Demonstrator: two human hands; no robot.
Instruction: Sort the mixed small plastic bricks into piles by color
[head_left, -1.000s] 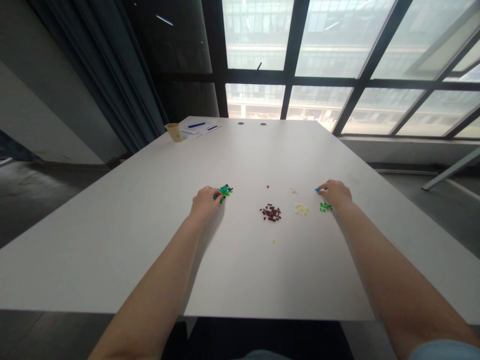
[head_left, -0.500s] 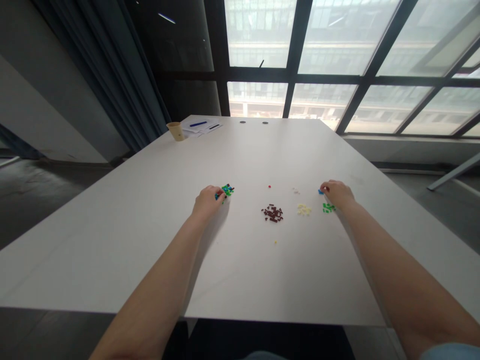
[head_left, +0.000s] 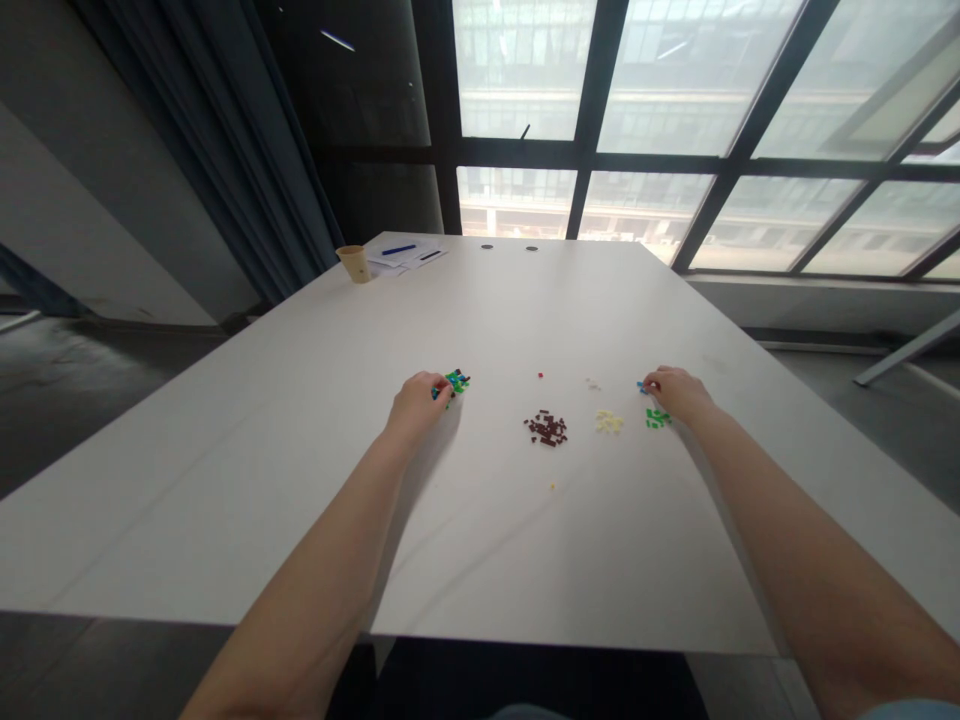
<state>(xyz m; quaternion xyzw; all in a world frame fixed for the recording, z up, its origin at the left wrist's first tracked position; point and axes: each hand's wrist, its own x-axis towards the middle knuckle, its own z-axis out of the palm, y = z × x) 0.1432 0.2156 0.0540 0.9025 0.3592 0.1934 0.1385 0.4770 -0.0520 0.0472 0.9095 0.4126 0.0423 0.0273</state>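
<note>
Head view: both hands [head_left: 414, 402] stay on bricks [head_left: 456, 381].

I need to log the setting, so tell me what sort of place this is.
Probably an office or meeting room: a large white table beside tall dark-framed windows facing another building, with a tan paper cup and white papers with a blue pen at the far end.

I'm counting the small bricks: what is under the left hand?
The left hand rests on the white table, its fingers touching a mixed green-and-blue brick pile. Any bricks beneath the palm are covered and cannot be seen.
</note>
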